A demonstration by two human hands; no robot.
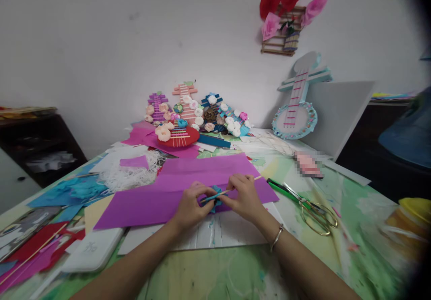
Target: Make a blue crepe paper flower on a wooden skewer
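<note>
A thin wooden stick [222,193] runs between my two hands, slanting up to the right. Blue crepe paper [215,205] hangs around its left part. My left hand [191,202] pinches the blue paper at the stick's left end. With closed fingers, my right hand [245,196] grips the stick farther along, and its tip sticks out beyond the knuckles. Purple paper [141,208] lies under and behind both hands, on top of a white board [191,237]. Part of the blue paper is hidden by my fingers.
Gold-handled scissors [318,217] lie to the right beside a green cutter [284,188]. On the left are a white box [94,250], blue crepe scraps [79,187] and white shredded paper [121,174]. Flower-decorated paper instruments [183,136] stand along the wall. A yellow-lidded jar [415,210] is far right.
</note>
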